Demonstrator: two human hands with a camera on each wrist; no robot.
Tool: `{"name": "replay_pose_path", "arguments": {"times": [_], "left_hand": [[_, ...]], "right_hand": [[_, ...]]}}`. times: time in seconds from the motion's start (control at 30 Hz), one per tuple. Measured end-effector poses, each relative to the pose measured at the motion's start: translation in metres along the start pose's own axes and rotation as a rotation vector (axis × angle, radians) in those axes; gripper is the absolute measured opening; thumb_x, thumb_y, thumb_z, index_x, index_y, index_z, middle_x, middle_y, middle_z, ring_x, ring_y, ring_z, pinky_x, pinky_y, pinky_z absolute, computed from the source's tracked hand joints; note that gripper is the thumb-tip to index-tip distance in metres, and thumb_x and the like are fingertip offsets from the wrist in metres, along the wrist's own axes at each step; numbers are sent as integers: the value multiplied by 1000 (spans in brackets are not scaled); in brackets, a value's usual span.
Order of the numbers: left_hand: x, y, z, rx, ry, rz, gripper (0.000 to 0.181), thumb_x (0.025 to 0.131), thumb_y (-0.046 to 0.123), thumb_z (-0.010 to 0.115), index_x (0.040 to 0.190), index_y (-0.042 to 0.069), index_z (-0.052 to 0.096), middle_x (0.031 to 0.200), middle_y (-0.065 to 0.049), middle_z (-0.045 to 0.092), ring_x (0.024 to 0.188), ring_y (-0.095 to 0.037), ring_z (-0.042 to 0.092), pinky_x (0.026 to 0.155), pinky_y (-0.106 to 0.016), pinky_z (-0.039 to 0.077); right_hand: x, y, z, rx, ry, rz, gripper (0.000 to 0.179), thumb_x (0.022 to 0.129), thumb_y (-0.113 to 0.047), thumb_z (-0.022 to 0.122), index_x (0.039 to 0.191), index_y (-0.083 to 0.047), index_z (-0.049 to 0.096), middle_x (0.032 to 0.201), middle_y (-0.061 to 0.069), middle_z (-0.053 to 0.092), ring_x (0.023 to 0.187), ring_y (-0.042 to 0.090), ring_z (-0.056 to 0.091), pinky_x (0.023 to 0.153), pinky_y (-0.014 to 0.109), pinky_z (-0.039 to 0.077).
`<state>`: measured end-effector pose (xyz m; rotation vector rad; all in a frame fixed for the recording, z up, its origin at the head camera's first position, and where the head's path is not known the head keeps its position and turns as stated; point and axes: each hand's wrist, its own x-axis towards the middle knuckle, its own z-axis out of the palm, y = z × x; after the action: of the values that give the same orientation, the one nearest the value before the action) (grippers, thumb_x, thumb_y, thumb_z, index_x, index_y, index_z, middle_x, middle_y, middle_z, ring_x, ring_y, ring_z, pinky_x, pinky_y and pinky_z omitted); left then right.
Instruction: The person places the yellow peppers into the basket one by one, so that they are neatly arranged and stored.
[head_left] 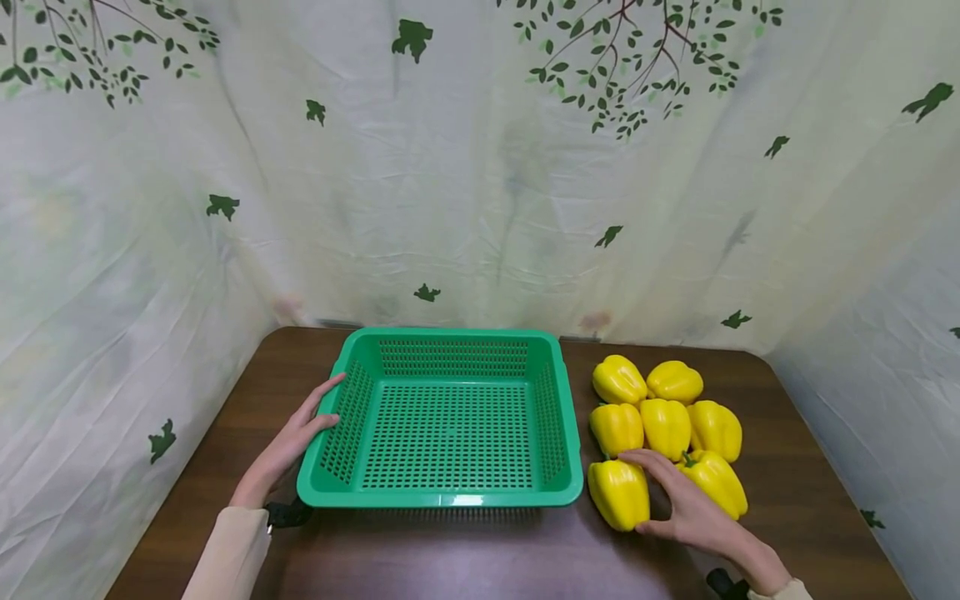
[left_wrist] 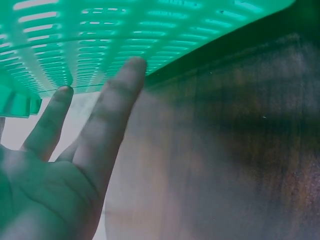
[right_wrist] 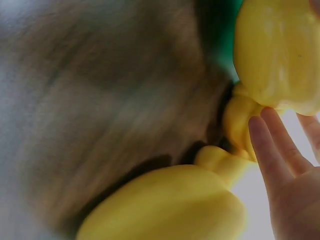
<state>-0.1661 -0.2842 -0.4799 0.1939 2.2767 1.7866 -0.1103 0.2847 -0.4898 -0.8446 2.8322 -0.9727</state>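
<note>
A green perforated plastic basket (head_left: 450, 500) stands on the dark wooden table. On its left rim rest the straight thumb and a finger of my left hand (head_left: 296, 429); in the left wrist view other straight fingers (left_wrist: 132, 72) reach under the rim to the slotted outer wall (left_wrist: 115, 35). To the right of the basket, my right hand (head_left: 693, 508) holds the nearest yellow bell pepper (head_left: 618, 496), thumb at its near end and fingers at its far end. That bell pepper (right_wrist: 280, 55) fills the upper right of the right wrist view, fingertips right at its surface.
Several other yellow bell peppers (head_left: 666, 427) sit close together in rows beyond the right hand. One of them, a bell pepper (head_left: 714, 483), lies just behind it. A white curtain (head_left: 480, 208) printed with leaves hangs behind the table (head_left: 420, 554) and along both sides.
</note>
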Motion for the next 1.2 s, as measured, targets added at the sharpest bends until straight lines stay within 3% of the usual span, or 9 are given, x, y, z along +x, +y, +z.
{"name": "replay_pose_path", "arguments": {"times": [0.23,0.4,0.63,0.73,1.07,1.2], "left_hand": [[4,2,-3,21,8,16,62,99,11,44,153,18,16,148,-26,17,115,-47,44,80,-41,50],[7,1,-3,15,11,14,60,100,13,43,153,19,15,150,-24,12,119,-49,39,83,-43,48],[8,0,-3,-4,6,4,60,101,15,41,154,20,14,152,-24,9,121,-50,36,85,-46,48],[8,0,-1,-12,7,11,60,101,13,42,153,20,14,152,-24,9,121,-51,36,84,-45,48],[10,0,4,-36,15,47,61,99,8,42,153,18,15,152,-24,10,121,-50,36,83,-44,48],[10,-1,4,-37,22,59,61,98,7,41,153,18,16,152,-23,10,122,-50,34,84,-43,47]], "right_hand": [[6,-12,-9,42,32,-7,83,70,-37,84,140,-19,44,134,-3,45,116,12,44,84,40,49],[14,-18,-17,34,60,-10,85,68,-35,86,140,-20,42,134,-3,44,114,10,43,85,38,49],[24,-23,-28,31,103,-77,84,72,-28,84,142,-15,39,135,3,43,114,12,44,82,40,51],[29,-25,-34,57,109,-52,85,73,-26,84,144,-17,38,137,1,41,116,10,44,83,42,51],[60,-38,-47,75,129,-73,85,73,-18,83,145,-16,37,140,2,39,116,15,44,86,39,50],[73,-46,-44,99,116,-87,86,73,-16,83,145,-14,36,142,4,39,118,19,44,87,43,49]]}}
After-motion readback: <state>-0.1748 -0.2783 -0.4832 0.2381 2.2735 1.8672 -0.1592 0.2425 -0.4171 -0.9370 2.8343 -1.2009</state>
